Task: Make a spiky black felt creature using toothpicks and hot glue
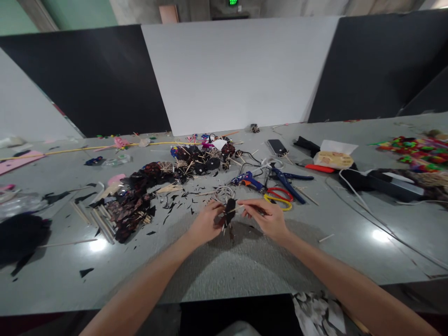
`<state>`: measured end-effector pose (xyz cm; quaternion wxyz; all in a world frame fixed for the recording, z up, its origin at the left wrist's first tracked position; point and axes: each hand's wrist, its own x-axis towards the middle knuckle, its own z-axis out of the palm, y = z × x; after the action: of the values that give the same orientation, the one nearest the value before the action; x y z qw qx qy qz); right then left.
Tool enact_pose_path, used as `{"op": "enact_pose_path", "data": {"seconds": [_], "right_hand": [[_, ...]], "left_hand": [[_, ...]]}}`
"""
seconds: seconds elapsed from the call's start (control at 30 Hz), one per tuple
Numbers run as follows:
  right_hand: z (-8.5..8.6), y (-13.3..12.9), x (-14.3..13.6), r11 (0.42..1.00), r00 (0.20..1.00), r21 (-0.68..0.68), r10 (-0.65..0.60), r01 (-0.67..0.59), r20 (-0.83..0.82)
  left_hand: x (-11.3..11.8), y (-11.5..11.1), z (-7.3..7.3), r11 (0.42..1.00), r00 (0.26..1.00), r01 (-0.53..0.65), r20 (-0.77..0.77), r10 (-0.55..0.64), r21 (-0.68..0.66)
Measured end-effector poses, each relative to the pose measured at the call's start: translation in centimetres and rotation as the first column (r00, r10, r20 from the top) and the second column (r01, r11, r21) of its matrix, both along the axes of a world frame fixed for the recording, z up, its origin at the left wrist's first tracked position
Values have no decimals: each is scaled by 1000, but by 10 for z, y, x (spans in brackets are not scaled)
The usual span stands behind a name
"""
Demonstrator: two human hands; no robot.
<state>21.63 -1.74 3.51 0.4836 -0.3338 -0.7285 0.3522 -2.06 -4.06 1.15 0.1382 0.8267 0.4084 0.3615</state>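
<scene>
1. The black piece (230, 211), small and dark with thin pale sticks projecting from it, is held above the worktop (210, 280), near its front edge and between the two hands. Its finer shape cannot be made out.
2. By the left hand (211, 220), the black piece is grasped at its left side, fingers curled around it.
3. By the right hand (268, 217), a thin pale stick (241, 207) is pinched between thumb and fingertips, directed at the black piece.
4. Containers, left to right: crumpled clear plastic (24, 204) is seen at far left, contents not discernible; a soft packet (333, 159) is topped by a white sheet; a black box (395, 185) is placed farther right, with something pale in it.
5. Surface, left to right: a black bundle (21, 239), wooden sticks (102, 223) and a heap of dark patterned fabric (135, 198) are laid out. Black scraps are scattered beside the heap; behind them, dark balls (206, 164) are spiked with sticks.
6. Farther right, a blue glue gun (248, 180), scissors (279, 198) with red and yellow loops, a phone (277, 147), blue-handled pliers (287, 183) and a multicoloured bundle (420, 150) are noted.
7. Room: the worktop is backed by black and white panels (241, 74); a green exit sign (233, 2) is lit above.
</scene>
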Motion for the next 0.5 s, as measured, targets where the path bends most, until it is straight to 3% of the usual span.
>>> {"op": "enact_pose_path", "data": {"seconds": [0.17,0.5], "right_hand": [[-3,0,1,999,1000,35,10,-11,28],[-2,-1,1,976,996,209,48,-64,79]], "left_hand": [[-3,0,-4,1000,996,17,-85,-16,10],[-1,1,-14,999,999,39,5,-39,11]]}}
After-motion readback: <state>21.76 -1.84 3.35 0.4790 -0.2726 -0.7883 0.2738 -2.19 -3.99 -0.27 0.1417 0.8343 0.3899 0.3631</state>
